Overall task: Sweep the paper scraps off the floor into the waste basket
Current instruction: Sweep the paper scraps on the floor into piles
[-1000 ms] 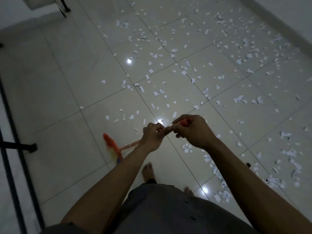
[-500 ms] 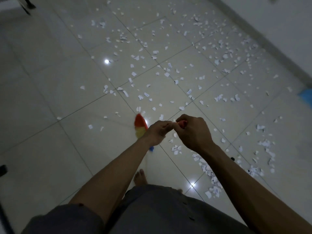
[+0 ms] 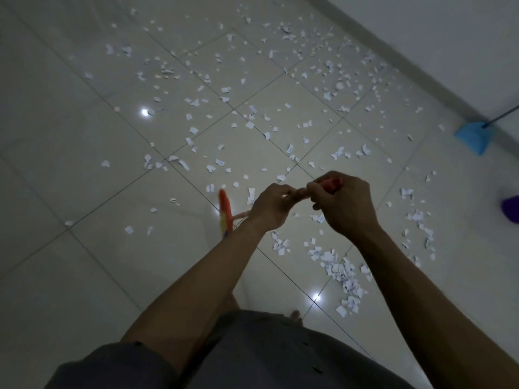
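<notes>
Both my hands grip a broom with a red-orange handle. My right hand [image 3: 344,204] is closed around the handle's top end, my left hand [image 3: 271,207] is closed on it just below. The broom's orange and multicoloured head [image 3: 225,213] rests low on the floor left of my left wrist. White paper scraps [image 3: 252,124] lie scattered over the pale tiled floor ahead. A denser heap of scraps [image 3: 341,272] lies near my right forearm. A purple object [image 3: 511,207], perhaps the waste basket, shows at the right edge, mostly cut off.
A blue dustpan [image 3: 474,136] with a thin blue handle lies by the wall [image 3: 449,37] at the right. My bare feet [image 3: 296,314] and grey shorts [image 3: 252,355] fill the bottom. Lamp reflections dot the tiles.
The view has swung right, which brought the blue dustpan and the purple object into sight. The broom head has swung from my left across the floor towards the middle.
</notes>
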